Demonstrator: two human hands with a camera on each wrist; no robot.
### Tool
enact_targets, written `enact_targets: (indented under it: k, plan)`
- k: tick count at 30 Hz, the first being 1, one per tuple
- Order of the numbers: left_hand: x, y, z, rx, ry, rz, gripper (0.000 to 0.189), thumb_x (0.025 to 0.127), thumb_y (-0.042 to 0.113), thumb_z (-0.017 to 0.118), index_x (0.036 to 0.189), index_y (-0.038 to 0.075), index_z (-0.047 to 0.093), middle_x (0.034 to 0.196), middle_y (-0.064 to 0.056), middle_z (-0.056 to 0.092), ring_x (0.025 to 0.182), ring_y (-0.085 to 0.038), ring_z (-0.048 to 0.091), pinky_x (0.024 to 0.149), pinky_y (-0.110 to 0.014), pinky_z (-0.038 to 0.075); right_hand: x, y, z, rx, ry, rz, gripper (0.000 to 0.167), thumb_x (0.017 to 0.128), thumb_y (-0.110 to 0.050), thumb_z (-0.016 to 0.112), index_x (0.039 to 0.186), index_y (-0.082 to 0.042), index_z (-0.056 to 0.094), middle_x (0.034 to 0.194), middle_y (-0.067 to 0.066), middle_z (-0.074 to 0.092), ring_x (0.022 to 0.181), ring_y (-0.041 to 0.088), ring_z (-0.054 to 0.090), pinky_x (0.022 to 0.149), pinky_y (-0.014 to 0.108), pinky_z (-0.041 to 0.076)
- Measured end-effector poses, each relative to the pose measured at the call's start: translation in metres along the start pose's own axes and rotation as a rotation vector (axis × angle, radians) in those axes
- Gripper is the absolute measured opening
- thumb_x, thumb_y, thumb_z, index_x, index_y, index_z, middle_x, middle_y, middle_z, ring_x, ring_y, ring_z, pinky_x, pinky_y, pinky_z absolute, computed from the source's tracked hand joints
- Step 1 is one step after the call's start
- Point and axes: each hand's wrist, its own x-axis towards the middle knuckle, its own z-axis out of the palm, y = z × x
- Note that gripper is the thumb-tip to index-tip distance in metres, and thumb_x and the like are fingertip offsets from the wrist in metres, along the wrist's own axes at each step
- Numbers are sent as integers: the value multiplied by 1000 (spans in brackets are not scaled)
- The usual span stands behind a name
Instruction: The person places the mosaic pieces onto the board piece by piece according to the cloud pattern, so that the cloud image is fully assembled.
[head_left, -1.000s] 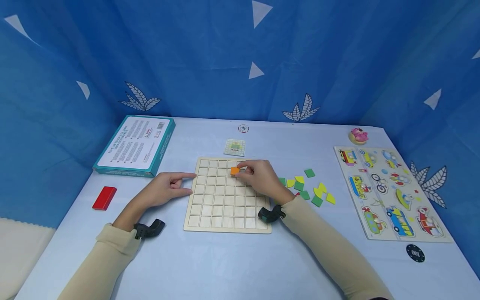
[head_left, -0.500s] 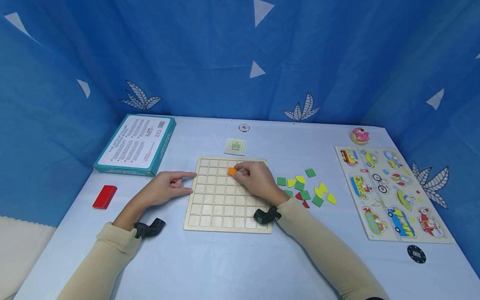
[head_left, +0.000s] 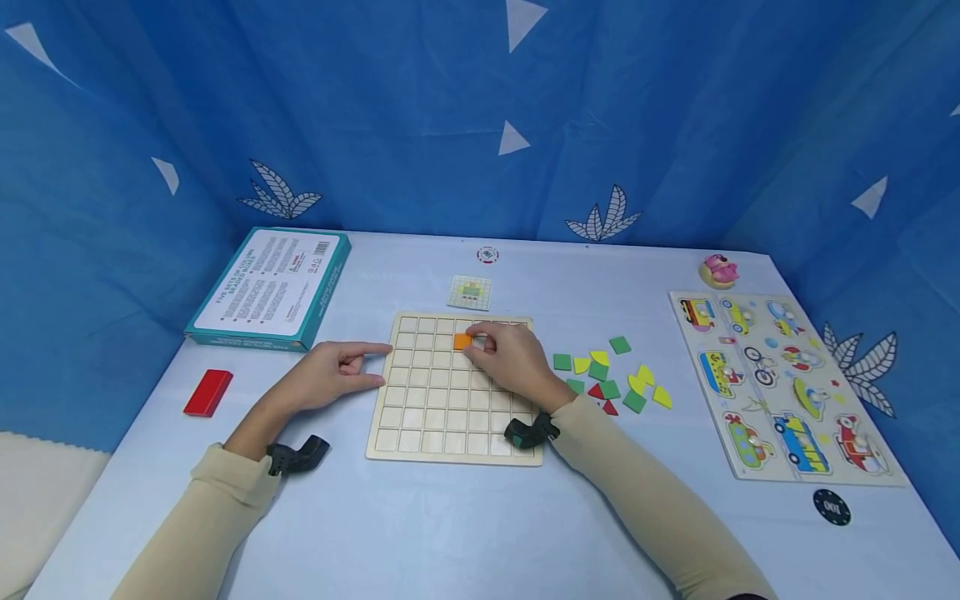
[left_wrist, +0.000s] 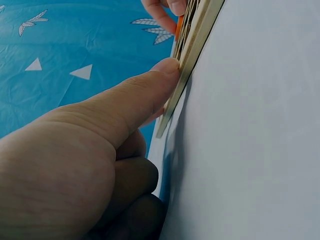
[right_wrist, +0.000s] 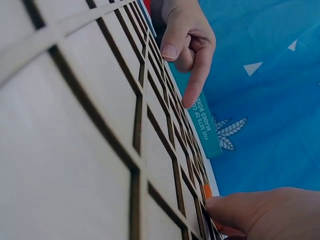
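Observation:
A wooden grid board [head_left: 431,418] lies flat in the middle of the table. My left hand [head_left: 330,372] is at its left edge, thumb and index finger stretched out with their tips against the rim; the other fingers are folded in. In the left wrist view the thumb [left_wrist: 135,95] touches the side of the board [left_wrist: 192,60]. My right hand [head_left: 512,358] pinches an orange square tile [head_left: 462,342] at a cell in the board's upper rows. The right wrist view shows the orange tile [right_wrist: 207,191] low at the board's surface, partly covered by the thumb.
Right of the board lie green squares [head_left: 619,345], yellow quarter-round pieces [head_left: 662,397] and red triangles [head_left: 611,408]. A pattern card [head_left: 470,292] sits behind it. Around are a teal box [head_left: 262,287], red block [head_left: 208,393], vehicle puzzle [head_left: 780,387], pink figurine [head_left: 720,271] and black chip [head_left: 832,507].
My right hand has shifted slightly left with the orange tile, which now lies flatter at its cell. The left hand stays at the board's edge.

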Motion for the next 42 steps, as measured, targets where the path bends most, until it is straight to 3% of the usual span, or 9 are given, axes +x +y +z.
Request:
enact_targets:
  k: [6,13,19,26,37,42]
  plan:
    - [1,-2,0,-1,2,7,52,90,33,80,138,17,66,61,2,38,58,-18,38,60,-31,36,0,1,-1,23,2,-7,26,95,-30,74,119,-18,75,58,-5,48,49,13,42,54,31,31]
    - [0,0,3,-5,2,-1,53,90,32,81,138,17,66,61,2,39,58,-17,38,63,-31,38,-6,4,-8,143,-25,-23,26,98,-24,71,121,-14,73,56,-3,41,48,12,35,56,31,32]
    - [1,1,4,3,-5,1,53,89,33,81,138,17,66,60,3,38,58,-17,39,69,-31,40,-27,6,-20,152,-42,-42,21,98,-25,71,117,-15,75,57,-5,43,48,12,37,55,29,35]
    - [2,1,3,12,-4,2,54,89,35,81,138,17,66,60,3,38,58,-18,39,69,-32,40,-57,14,-52,112,27,8,21,95,-22,76,115,-16,77,59,-5,46,52,14,44,51,28,34]
    - [0,2,1,-2,6,-12,52,89,33,82,137,19,67,60,3,38,57,-17,38,64,-31,38,-116,67,-106,-60,118,63,26,95,-10,74,121,-14,75,59,-7,47,53,15,47,48,26,38]
    - [0,1,0,-1,1,-4,53,90,33,81,138,17,66,61,3,38,59,-18,39,66,-31,38,-139,97,-129,-141,136,148,32,97,-8,71,128,-13,71,62,-4,46,59,17,47,52,24,37]
